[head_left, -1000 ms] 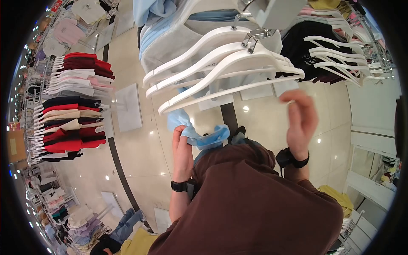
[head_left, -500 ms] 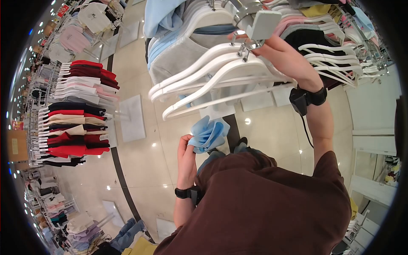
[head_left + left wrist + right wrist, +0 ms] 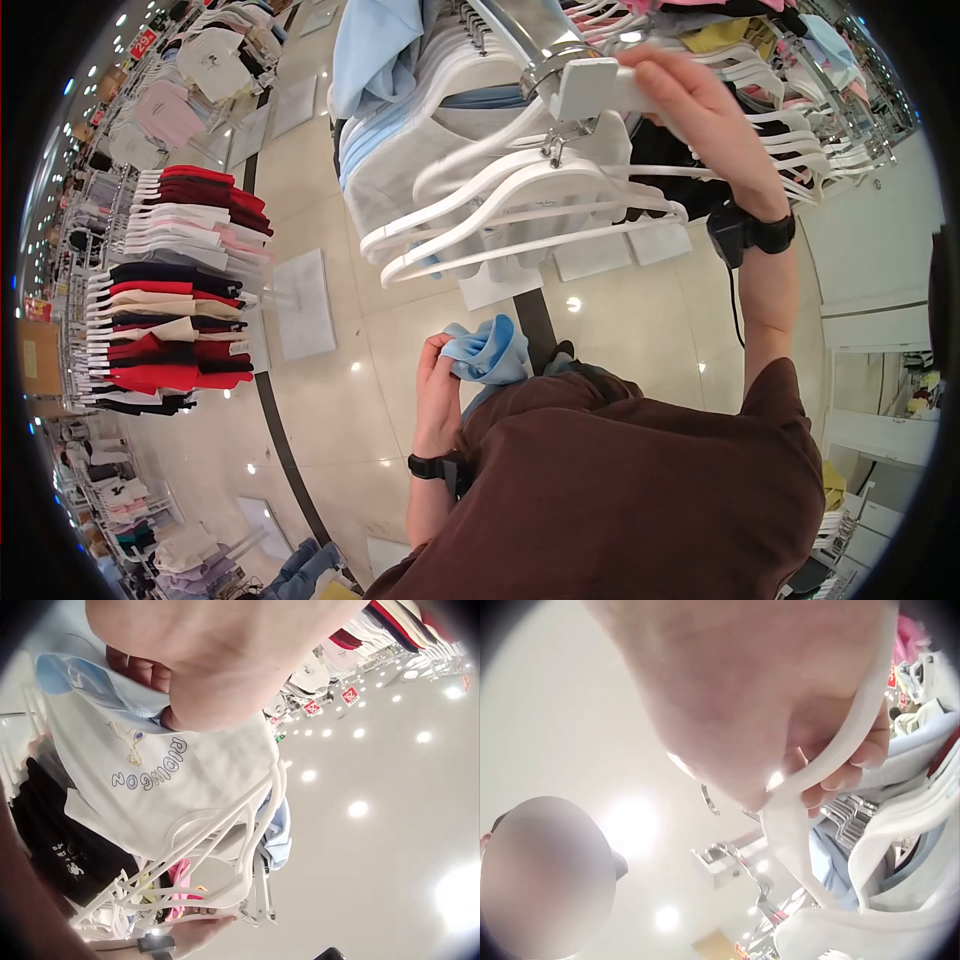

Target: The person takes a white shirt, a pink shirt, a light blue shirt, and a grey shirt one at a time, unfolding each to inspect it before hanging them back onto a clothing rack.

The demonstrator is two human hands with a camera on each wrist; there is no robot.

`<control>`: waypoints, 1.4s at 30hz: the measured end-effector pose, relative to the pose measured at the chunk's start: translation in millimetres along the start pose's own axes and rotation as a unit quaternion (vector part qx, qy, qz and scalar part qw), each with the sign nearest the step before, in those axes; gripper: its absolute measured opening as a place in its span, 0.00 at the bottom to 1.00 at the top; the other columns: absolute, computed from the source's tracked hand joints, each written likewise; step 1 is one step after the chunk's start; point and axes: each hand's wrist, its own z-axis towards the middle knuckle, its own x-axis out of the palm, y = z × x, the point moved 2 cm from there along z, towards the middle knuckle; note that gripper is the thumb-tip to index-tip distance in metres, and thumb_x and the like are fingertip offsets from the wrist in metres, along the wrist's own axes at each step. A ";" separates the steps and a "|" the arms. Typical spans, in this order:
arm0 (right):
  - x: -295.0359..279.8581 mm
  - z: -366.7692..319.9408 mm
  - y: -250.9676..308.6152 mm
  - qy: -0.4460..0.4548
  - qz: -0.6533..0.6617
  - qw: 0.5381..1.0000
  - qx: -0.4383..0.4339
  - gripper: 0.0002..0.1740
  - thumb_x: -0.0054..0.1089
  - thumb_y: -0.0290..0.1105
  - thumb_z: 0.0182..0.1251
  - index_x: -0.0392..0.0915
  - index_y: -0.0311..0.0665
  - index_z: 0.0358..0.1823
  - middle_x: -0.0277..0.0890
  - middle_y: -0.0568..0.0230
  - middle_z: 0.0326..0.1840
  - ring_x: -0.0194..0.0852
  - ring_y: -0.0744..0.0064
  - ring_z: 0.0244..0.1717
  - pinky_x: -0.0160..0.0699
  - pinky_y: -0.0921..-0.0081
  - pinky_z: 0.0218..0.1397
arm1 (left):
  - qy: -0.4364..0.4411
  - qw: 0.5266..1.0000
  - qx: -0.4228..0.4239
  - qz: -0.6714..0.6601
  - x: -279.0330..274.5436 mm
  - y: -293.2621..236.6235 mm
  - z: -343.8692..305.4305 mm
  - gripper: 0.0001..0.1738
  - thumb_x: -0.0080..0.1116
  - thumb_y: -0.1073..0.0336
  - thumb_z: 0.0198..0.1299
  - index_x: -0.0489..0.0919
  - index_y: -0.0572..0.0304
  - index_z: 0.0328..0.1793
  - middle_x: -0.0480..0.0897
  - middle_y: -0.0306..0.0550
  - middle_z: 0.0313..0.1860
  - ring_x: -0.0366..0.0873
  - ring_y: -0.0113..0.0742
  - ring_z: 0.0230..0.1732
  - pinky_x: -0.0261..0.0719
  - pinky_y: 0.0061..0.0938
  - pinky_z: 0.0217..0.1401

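My left hand (image 3: 436, 385) pinches a bunched light blue cloth garment (image 3: 490, 350) low in front of my body. In the left wrist view its fingers curl over the blue fabric (image 3: 97, 686). My right hand (image 3: 700, 115) is raised beside the front end of the clothes rail and grips a white hanger (image 3: 787, 825); in the right wrist view the fingers wrap its arm and the metal hook (image 3: 709, 799) shows beyond the hand. Bare white hangers (image 3: 510, 195) hang at the rail's front end, before a light grey shirt (image 3: 385, 160).
Blue garments (image 3: 375, 60) hang farther back on the rail (image 3: 510, 35). To the right stands another rack with black clothes and white hangers (image 3: 795, 150). A rack of red, white and dark clothes (image 3: 180, 290) is at the left. White base plates (image 3: 305, 305) sit on the tiled floor.
My right hand has risen from beside the hangers to the rail's end and now grips a hanger, drawing it rightward. The left hand has moved slightly, the blue garment gathered up in it.
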 end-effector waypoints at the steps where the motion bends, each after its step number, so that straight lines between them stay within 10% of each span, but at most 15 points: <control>1: -7.3 -4.7 1.9 -0.021 0.005 1.000 0.001 0.23 0.51 0.47 0.86 0.80 0.36 0.65 0.75 0.78 0.42 0.66 0.87 0.41 0.68 0.84 0.45 | 0.004 1.000 0.001 0.003 -0.4 -0.2 2.3 0.07 0.49 0.68 0.78 0.76 0.56 0.57 0.80 0.38 0.52 0.76 0.29 0.55 0.71 0.29 0.65; 10: -92.4 -104.5 -31.7 -0.271 -0.059 0.960 0.045 0.24 0.42 0.46 0.89 0.75 0.30 0.61 0.70 0.70 0.37 0.63 0.81 0.37 0.61 0.81 0.41 | 0.002 1.000 -0.013 -0.023 4.0 -1.4 8.0 0.10 0.52 0.67 0.77 0.77 0.56 0.59 0.82 0.40 0.53 0.76 0.29 0.56 0.73 0.28 0.63; 11: -95.1 -121.2 -48.7 -0.418 0.085 0.900 0.087 0.23 0.41 0.47 0.89 0.74 0.32 0.59 0.69 0.69 0.37 0.61 0.79 0.34 0.62 0.82 0.41 | 0.001 0.999 -0.015 -0.032 3.2 -1.4 8.5 0.10 0.51 0.67 0.77 0.77 0.56 0.60 0.82 0.41 0.54 0.76 0.30 0.56 0.73 0.29 0.63; 13: -118.4 -169.9 -72.8 -0.270 0.346 0.898 -0.012 0.25 0.44 0.49 0.87 0.73 0.32 0.61 0.64 0.69 0.35 0.55 0.77 0.31 0.61 0.77 0.39 | -0.003 0.999 -0.017 -0.048 0.6 0.8 11.1 0.10 0.51 0.67 0.77 0.77 0.56 0.60 0.82 0.42 0.55 0.77 0.31 0.57 0.73 0.30 0.64; 14: -94.8 -182.3 -58.3 -0.470 0.378 0.794 0.082 0.29 0.48 0.53 0.84 0.72 0.31 0.65 0.60 0.71 0.33 0.53 0.78 0.30 0.58 0.75 0.38 | -0.002 0.998 -0.017 -0.060 -0.3 3.0 11.8 0.10 0.50 0.68 0.77 0.77 0.57 0.60 0.82 0.43 0.57 0.77 0.32 0.58 0.73 0.31 0.65; 17: -72.7 -236.7 -95.2 -0.203 0.564 0.800 -0.007 0.36 0.69 0.61 0.68 0.76 0.34 0.57 0.59 0.77 0.25 0.54 0.83 0.22 0.55 0.78 0.34 | -0.001 0.998 -0.019 -0.067 3.3 3.6 14.0 0.10 0.51 0.67 0.78 0.77 0.57 0.60 0.81 0.42 0.58 0.77 0.32 0.59 0.73 0.31 0.65; 28: 63.2 -214.2 -86.8 -0.145 0.586 0.795 0.067 0.33 0.48 0.71 0.75 0.71 0.48 0.31 0.63 0.80 0.17 0.51 0.83 0.17 0.49 0.76 0.30 | 0.075 0.995 -0.022 0.054 56.6 -5.3 14.9 0.06 0.53 0.67 0.77 0.76 0.52 0.56 0.79 0.34 0.47 0.75 0.22 0.46 0.73 0.21 0.49; 42: 149.7 -162.1 -89.8 0.154 0.727 0.669 -0.014 0.27 0.58 0.57 0.74 0.81 0.36 0.40 0.72 0.65 0.21 0.59 0.74 0.21 0.56 0.70 0.33 | 0.157 0.986 -0.002 0.052 78.3 -40.1 -43.7 0.09 0.54 0.75 0.74 0.76 0.59 0.57 0.76 0.33 0.49 0.71 0.20 0.47 0.70 0.19 0.55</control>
